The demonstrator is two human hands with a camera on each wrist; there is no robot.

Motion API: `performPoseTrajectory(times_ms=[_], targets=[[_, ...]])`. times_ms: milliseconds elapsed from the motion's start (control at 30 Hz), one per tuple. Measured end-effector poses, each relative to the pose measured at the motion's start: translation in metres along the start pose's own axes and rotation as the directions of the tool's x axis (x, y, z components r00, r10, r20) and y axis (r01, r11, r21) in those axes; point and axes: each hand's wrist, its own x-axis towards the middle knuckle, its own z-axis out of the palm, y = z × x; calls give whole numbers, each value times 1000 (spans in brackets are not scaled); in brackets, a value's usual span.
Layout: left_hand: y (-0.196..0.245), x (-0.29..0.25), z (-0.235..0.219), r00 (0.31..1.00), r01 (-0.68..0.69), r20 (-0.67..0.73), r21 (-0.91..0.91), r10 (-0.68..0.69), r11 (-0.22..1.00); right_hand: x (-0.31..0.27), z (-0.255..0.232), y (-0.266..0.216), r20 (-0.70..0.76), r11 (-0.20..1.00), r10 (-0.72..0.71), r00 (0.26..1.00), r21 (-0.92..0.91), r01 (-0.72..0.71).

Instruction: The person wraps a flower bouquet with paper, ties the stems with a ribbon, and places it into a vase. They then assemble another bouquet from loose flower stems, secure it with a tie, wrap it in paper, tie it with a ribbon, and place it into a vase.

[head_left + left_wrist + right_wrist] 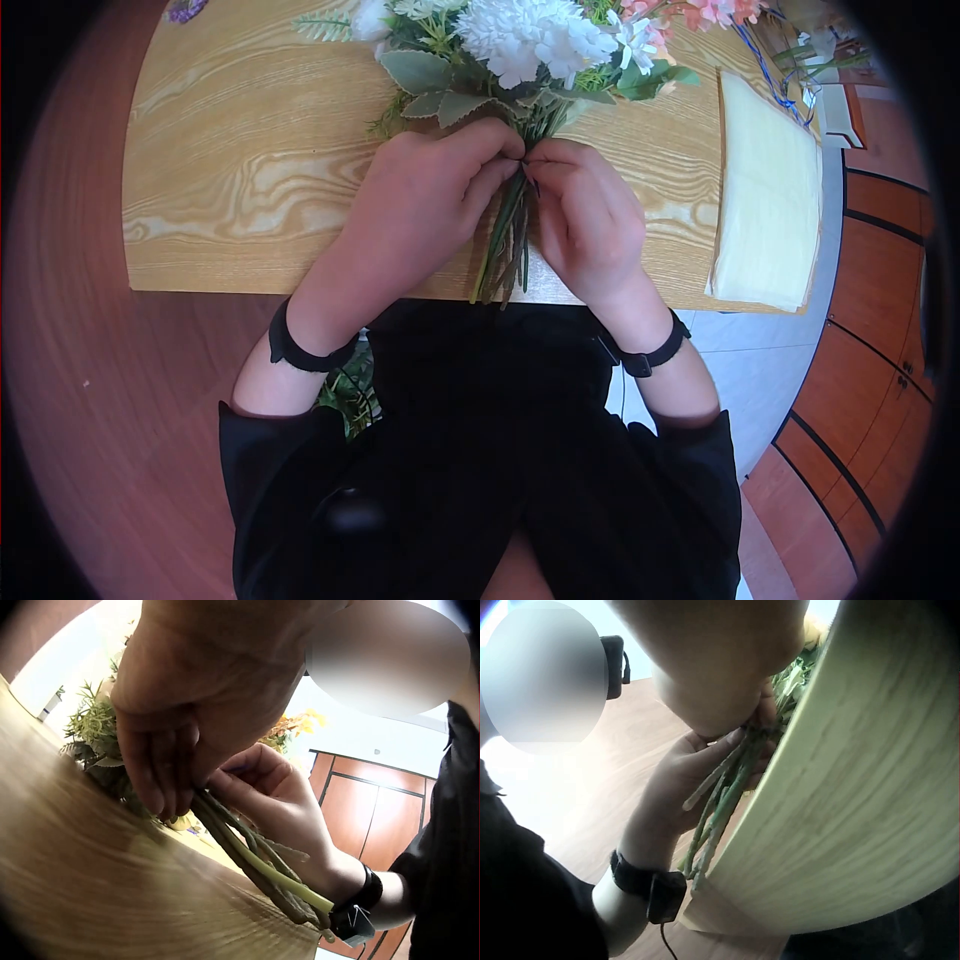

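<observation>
Your tabletop (pixel 240 180) carries the bouquet (pixel 500 60), which lies with its blooms at the far edge and its stems (pixel 505 250) reaching just past the near edge. Beside the bouquet, to its right, sits a stack of pale sheets (pixel 765 190). Your left hand (pixel 420 200) has its fingers curled around the stems below the leaves; your right hand (pixel 585 220) pinches the same stems, touching the left.
</observation>
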Motion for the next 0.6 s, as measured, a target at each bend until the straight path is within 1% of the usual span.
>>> performPoseTrajectory(times_ms=[133,200,233,300,433,533,600], targets=[[2,1,0,1000,10,-1,33,-10,999,1,1,2,0,1000,-2,1000,12,2],[2,0,-1,1000,15,9,37,-15,999,2,1,0,5,998,45,999,34,-45],[1,-1,0,1000,26,6,27,-26,999,2,1,0,5,998,45,999,35,-45],[0,0,1,999,36,3,16,-37,999,3,2,-1,-20,991,103,994,83,-101],[0,-1,1,999,37,-1,-7,-37,999,5,1,-2,-5,986,130,991,106,-129],[2,-3,3,998,57,-10,-39,-57,998,8,1,-4,-26,986,136,990,105,-132],[4,-4,3,997,72,-12,-51,-73,996,7,0,-5,-26,972,180,983,160,-174]])
